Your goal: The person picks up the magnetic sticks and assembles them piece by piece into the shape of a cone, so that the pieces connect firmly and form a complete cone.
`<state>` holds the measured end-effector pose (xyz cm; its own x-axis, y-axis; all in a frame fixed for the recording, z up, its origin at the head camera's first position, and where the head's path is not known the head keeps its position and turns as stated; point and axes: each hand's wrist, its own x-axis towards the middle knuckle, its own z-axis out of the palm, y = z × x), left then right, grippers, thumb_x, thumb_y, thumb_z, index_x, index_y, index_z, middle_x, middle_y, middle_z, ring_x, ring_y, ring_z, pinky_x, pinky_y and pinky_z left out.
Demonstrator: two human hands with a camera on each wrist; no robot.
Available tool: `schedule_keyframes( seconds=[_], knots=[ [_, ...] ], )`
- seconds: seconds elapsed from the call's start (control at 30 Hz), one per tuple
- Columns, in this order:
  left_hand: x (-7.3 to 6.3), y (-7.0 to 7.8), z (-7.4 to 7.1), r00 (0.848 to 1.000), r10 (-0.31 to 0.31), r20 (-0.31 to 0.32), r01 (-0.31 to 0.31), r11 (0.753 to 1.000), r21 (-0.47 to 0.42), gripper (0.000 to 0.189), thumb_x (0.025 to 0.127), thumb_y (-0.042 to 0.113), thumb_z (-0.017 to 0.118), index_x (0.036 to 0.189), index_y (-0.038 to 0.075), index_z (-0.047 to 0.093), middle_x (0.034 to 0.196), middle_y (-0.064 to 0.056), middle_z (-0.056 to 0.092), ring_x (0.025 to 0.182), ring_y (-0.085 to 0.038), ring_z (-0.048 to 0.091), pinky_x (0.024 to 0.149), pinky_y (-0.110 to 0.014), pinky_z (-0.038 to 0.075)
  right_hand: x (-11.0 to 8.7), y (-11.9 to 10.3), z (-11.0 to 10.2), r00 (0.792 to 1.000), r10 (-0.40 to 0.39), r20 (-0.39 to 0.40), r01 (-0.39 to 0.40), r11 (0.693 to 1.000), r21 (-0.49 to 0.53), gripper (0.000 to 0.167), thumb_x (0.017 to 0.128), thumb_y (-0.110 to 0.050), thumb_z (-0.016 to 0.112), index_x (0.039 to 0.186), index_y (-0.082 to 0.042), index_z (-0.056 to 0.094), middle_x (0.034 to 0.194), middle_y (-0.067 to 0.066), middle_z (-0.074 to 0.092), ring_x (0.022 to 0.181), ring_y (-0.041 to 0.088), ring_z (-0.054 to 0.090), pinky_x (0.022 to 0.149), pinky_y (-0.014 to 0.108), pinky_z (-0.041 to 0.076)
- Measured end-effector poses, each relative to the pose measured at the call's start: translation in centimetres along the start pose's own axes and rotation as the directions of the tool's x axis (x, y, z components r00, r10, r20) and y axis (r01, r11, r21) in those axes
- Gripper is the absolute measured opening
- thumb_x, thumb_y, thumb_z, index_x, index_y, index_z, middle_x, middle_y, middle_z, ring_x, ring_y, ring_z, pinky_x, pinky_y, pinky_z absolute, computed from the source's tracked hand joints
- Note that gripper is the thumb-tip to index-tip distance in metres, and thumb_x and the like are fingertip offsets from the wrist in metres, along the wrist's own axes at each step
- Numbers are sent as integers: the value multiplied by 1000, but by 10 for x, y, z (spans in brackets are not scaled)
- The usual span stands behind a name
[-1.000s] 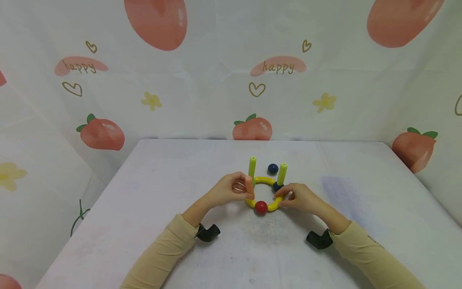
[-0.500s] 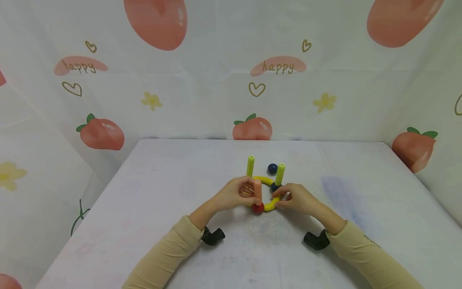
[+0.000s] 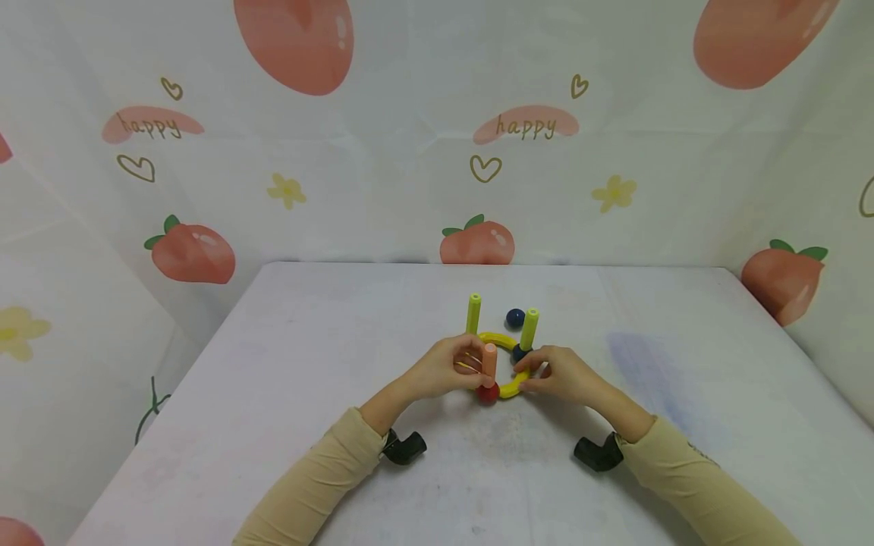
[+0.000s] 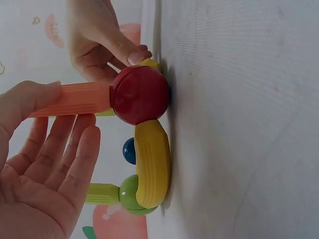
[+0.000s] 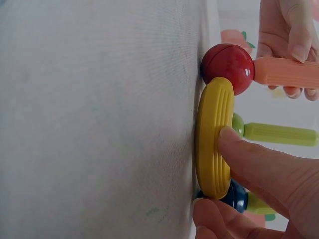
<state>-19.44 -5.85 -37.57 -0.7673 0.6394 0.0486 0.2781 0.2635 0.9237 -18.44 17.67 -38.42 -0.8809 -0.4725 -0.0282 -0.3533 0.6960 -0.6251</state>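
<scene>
My left hand (image 3: pixel 440 370) pinches an upright orange rod (image 3: pixel 489 362) between thumb and fingers. In the left wrist view the rod's lower end meets a red ball (image 4: pixel 140 94). This ball belongs to a ring of yellow curved rods (image 3: pixel 498 339) and balls lying on the table. My right hand (image 3: pixel 570 377) holds the ring's right side, its thumb against a yellow curved rod (image 5: pixel 214 142) and its fingers by a dark blue ball (image 5: pixel 234 195). One lime rod (image 3: pixel 529 330) rises from that blue ball, another lime rod (image 4: pixel 102 194) from a green ball (image 4: pixel 130 191).
A loose dark blue ball (image 3: pixel 515 318) lies just behind the ring. Black curved pieces (image 3: pixel 404 448) stick out beside both wrists. The white table (image 3: pixel 341 318) ends at a patterned cloth (image 3: pixel 382 189) behind.
My left hand has brought the orange rod rightward and down from the ring's left side onto the red ball. The ring shifted slightly left, my right hand staying on it.
</scene>
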Motion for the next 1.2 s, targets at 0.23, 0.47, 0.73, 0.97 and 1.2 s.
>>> schedule_keyframes(
  seconds=[0.23,0.47,0.73,0.97,1.2],
  knots=[
    [0,1,0,999,-36,-6,36,999,37,33,79,2,70,108,-2,56,105,-22,63,91,-21,66,79,-24,55,0,-1,-1,1000,14,6,-14,1000,-7,22,79,-15,73,98,-5,70,84,6,62,64,8,53,59,19,45],
    [1,-4,1,999,-47,1,47,996,75,32,80,5,71,108,-2,56,105,-19,63,89,-19,66,78,-22,55,1,-2,-1,1000,13,7,-12,1000,-17,22,79,-16,73,98,-5,70,85,6,62,65,8,52,59,19,45],
    [1,-5,2,999,-49,5,49,996,78,33,80,5,70,109,-1,57,105,-19,62,88,-18,65,78,-22,55,1,-1,-1,1000,6,8,-6,1000,-15,22,79,-16,73,98,-5,70,85,7,62,65,8,53,60,19,46],
    [0,-4,3,999,-47,21,44,993,112,33,80,5,70,110,-1,57,102,-18,65,90,-18,64,78,-21,54,0,-1,-1,1000,11,4,-11,1000,-9,22,80,-15,73,99,-5,70,86,7,62,64,8,53,58,19,45],
    [1,-4,6,996,-79,39,73,986,148,41,77,6,75,114,2,57,102,-16,65,89,-17,65,75,-19,53,0,-1,0,1000,10,1,-10,1000,-14,22,79,-15,73,98,-5,70,85,6,62,64,7,52,59,19,45]
  ],
)
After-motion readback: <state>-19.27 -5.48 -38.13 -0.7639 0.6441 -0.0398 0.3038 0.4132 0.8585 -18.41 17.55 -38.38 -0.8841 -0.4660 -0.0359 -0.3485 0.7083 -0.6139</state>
